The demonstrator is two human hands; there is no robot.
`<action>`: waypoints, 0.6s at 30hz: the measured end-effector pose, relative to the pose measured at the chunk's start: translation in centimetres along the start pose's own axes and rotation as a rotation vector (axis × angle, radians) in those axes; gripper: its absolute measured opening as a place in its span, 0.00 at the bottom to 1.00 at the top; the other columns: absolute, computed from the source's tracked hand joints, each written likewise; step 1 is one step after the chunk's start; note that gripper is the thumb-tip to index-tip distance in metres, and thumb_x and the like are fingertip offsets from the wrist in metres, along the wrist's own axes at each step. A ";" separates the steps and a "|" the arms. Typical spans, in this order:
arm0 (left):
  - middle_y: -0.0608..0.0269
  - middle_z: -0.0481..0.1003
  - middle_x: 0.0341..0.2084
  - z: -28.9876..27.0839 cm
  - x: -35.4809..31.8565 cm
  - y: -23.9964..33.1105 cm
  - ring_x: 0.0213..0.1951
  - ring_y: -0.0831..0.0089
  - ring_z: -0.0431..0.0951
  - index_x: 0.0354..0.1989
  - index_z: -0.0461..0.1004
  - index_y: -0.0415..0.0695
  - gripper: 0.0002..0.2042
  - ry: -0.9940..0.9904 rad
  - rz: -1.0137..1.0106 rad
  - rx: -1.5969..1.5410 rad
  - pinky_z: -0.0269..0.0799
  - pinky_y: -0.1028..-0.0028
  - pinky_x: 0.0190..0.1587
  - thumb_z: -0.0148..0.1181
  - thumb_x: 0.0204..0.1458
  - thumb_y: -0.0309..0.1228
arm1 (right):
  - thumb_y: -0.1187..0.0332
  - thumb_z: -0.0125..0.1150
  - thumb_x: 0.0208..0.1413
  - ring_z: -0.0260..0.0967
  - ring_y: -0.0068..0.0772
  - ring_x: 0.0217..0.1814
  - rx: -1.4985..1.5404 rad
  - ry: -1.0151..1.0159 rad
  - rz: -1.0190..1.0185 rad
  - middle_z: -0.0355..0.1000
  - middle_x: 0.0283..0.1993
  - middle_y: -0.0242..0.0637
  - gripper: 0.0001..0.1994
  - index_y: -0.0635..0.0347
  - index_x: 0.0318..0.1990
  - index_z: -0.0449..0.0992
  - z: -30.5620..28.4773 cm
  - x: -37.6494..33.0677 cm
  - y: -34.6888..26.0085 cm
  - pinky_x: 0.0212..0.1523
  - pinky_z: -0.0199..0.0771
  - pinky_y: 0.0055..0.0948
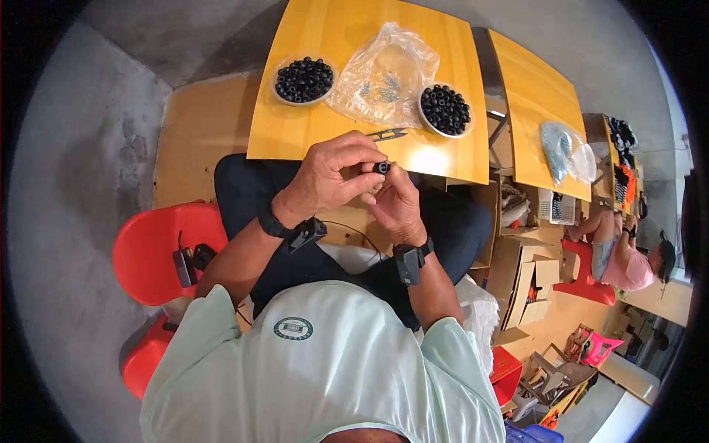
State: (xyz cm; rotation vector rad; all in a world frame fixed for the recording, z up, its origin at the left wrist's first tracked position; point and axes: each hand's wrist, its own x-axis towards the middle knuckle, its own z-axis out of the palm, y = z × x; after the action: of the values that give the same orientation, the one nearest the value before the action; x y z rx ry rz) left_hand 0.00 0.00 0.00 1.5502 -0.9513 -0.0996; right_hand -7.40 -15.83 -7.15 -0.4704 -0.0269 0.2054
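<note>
In front of my lap, close to the table's near edge, a small black cylindrical piece [381, 167] with a hole in its end is pinched between my fingertips. My left hand [334, 176] grips it from the left with thumb and fingers. From the other side, my right hand [397, 205] has its thumb and fingertips closed on the same piece. Just beyond my hands lies a pair of thread snips [388, 134]. Similar black pieces fill a left bowl [279, 94] and a right bowl [445, 135]. Between the bowls, a clear plastic bag [360, 72] carries small silvery parts [387, 90].
The yellow wooden table [354, 22] is before me, with a second table [528, 74] holding plastic bags [567, 153] to the right. Red chairs [159, 258] stand at my left. Cardboard boxes [521, 288] are at my right; farther off sits another person [628, 266].
</note>
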 end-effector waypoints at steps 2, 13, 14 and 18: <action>0.62 0.76 0.36 0.2 0.1 0.6 0.30 0.79 0.73 0.42 0.79 0.36 0.13 0.042 0.057 0.038 0.71 0.80 0.34 0.68 0.45 0.18 | 0.47 0.53 0.65 0.71 0.24 0.41 -0.111 -0.083 -0.092 0.75 0.45 0.32 0.24 0.61 0.52 0.76 1.2 0.2 -0.7 0.32 0.64 0.23; 0.63 0.76 0.38 -0.6 -7.2 5.7 0.31 0.79 0.73 0.42 0.79 0.37 0.13 -0.009 0.073 -0.060 0.72 0.80 0.35 0.68 0.46 0.19 | 0.55 0.61 0.63 0.66 0.16 0.33 -0.183 -0.060 -0.056 0.75 0.40 0.30 0.19 0.65 0.47 0.78 6.3 -6.4 3.6 0.29 0.60 0.18; 0.62 0.76 0.39 -0.4 -7.2 6.1 0.31 0.78 0.74 0.42 0.79 0.37 0.13 -0.017 0.103 -0.006 0.72 0.79 0.35 0.68 0.46 0.19 | 0.57 0.62 0.63 0.63 0.13 0.32 -0.212 -0.066 -0.060 0.75 0.39 0.29 0.17 0.65 0.45 0.78 6.2 -6.9 3.5 0.29 0.59 0.17; 0.59 0.76 0.39 -0.3 -8.1 6.4 0.32 0.75 0.75 0.42 0.78 0.36 0.13 -0.058 0.101 0.074 0.73 0.78 0.36 0.67 0.46 0.19 | 0.60 0.62 0.64 0.63 0.13 0.32 -0.269 0.029 -0.009 0.74 0.39 0.28 0.14 0.63 0.44 0.78 7.8 -8.1 3.3 0.30 0.59 0.17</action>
State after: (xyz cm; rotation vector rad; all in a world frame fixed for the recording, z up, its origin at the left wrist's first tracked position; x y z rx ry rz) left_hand -8.36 5.72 1.93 1.5713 -1.0875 -0.0383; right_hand -16.50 -11.09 -1.57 -0.7409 -0.0284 0.1871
